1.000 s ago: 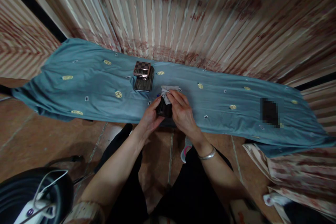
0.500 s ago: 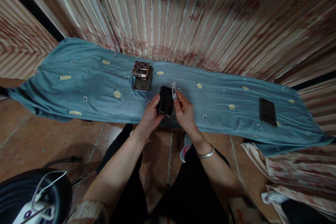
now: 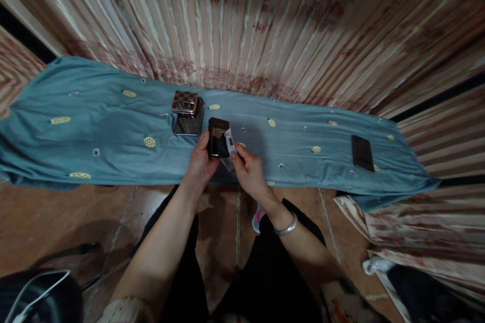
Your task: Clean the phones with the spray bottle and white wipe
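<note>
My left hand (image 3: 201, 159) is closed around the left side and lower end of a black phone-like device (image 3: 217, 143), held upright above the cloth with its glossy face towards me. My right hand (image 3: 248, 167) pinches a clear plastic sleeve with a whitish top strip (image 3: 230, 142) and a dark slot in it. The strip slants across the device's right edge. Some of the clear plastic hangs below, between the hands. Whether the device is inside the sleeve or only beside it, I cannot tell.
A blue patterned cloth (image 3: 113, 136) covers the long table. Behind the hands, a checkered box (image 3: 185, 102) rests on a dark glossy flat case (image 3: 188, 124). A black phone (image 3: 362, 153) lies at the right. Pleated curtains (image 3: 242, 35) hang along the back.
The view has swung right, so the table things appear further left. My right hand has tilted the plastic strip, which was upright, and more of the clear plastic shows below the device.
</note>
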Action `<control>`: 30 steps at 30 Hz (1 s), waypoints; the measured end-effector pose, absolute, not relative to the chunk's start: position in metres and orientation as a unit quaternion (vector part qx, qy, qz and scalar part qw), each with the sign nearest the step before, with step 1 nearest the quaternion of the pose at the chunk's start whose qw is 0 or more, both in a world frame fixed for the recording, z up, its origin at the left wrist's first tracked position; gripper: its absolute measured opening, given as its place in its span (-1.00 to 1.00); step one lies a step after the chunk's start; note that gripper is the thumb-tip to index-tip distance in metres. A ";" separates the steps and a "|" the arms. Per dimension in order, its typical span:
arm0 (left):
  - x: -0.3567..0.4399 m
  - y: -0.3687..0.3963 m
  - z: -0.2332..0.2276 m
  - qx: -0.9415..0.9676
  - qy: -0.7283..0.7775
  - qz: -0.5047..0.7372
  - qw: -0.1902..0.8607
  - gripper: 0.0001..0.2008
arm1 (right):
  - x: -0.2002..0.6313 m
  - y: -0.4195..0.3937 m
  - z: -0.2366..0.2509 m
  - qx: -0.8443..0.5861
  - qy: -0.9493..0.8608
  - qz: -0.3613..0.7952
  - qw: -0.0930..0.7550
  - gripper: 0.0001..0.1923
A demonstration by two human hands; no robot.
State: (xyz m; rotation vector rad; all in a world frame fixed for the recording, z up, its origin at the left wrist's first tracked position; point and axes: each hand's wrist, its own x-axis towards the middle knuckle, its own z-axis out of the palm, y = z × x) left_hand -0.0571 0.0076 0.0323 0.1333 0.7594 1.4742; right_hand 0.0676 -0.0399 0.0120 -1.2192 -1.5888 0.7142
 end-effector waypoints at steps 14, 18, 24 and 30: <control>-0.043 0.006 0.032 0.030 0.356 0.577 0.734 -0.62 | 0.090 -0.050 0.010 -0.513 -0.606 0.374 0.480 -0.58; -0.038 0.003 0.035 0.024 0.350 0.573 0.740 -0.62 | 0.093 -0.050 0.010 -0.511 -0.594 0.381 0.490 -0.63; -0.036 0.001 0.044 -0.001 0.347 0.575 0.741 -0.61 | 0.099 -0.051 0.014 -0.503 -0.651 0.320 0.469 -0.68; -0.036 -0.001 0.045 0.008 0.356 0.578 0.734 -0.62 | 0.102 -0.052 0.013 -0.513 -0.732 0.187 0.407 -0.73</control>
